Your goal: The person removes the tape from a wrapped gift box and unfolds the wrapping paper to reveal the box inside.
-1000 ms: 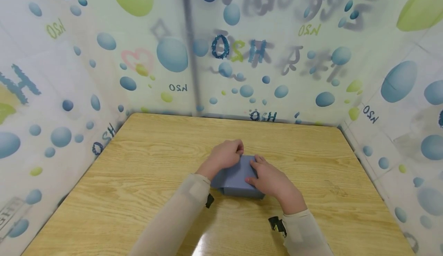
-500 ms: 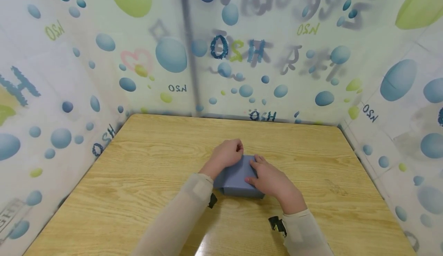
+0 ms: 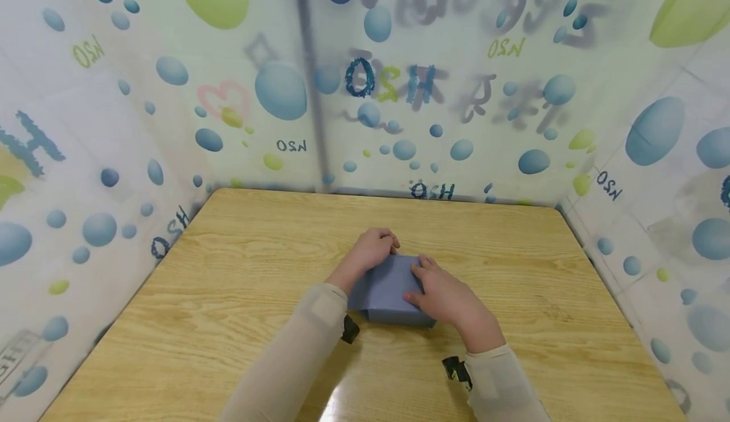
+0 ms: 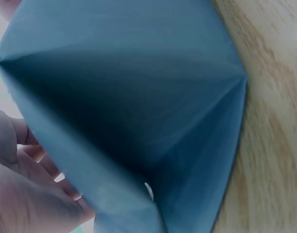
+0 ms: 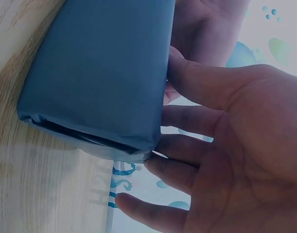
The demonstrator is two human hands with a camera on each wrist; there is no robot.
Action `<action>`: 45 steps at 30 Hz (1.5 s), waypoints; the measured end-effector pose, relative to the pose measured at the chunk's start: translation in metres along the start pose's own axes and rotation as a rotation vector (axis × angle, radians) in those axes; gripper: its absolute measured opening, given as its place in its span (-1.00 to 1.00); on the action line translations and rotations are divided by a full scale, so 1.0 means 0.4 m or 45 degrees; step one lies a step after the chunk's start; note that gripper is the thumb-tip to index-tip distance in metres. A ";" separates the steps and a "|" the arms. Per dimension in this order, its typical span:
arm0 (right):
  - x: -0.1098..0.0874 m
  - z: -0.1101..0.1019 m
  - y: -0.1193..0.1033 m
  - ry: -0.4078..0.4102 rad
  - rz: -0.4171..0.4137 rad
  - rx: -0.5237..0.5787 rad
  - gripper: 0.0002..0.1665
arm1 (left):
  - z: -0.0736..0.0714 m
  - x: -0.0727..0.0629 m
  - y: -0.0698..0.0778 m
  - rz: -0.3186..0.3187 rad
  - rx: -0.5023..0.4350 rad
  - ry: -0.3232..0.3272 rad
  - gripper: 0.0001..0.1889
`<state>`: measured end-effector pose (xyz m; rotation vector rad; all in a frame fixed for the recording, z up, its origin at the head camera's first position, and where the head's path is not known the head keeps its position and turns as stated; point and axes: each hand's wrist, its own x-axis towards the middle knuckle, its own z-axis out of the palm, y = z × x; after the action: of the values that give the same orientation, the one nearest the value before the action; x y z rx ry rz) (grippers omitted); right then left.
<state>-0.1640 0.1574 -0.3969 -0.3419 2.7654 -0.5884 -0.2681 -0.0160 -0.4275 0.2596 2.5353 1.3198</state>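
A package wrapped in blue-grey paper (image 3: 393, 292) lies on the wooden table between both hands. Its left end gapes in the left wrist view, where the folded paper (image 4: 119, 92) forms a hollow with creased corners. My left hand (image 3: 369, 251) is at the package's far left edge, fingers loosely bent; from the wrist its fingers (image 4: 46, 170) show behind the paper flap. My right hand (image 3: 447, 295) rests on the package's right side with fingers spread. In the right wrist view, the right end has a folded edge with a narrow slit.
The wooden table (image 3: 256, 251) runs back to walls (image 3: 490, 92) printed with blue and green bubbles and lettering. A black wrist mount (image 3: 458, 371) hangs under the right sleeve, and another (image 3: 350, 330) under the left.
My left hand's fingers have loosened from a tighter curl and shifted slightly left and away from me, uncovering a bit more of the paper's top. The right hand and the package stay in place.
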 end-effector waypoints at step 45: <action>0.008 0.002 0.000 0.128 0.069 -0.103 -0.15 | 0.017 -0.188 -0.028 0.046 0.471 0.115 -0.29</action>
<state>-0.1667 0.1564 -0.3982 -0.2606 2.8909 -0.4948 -0.1952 -0.0381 -0.4287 0.3258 2.8525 0.8822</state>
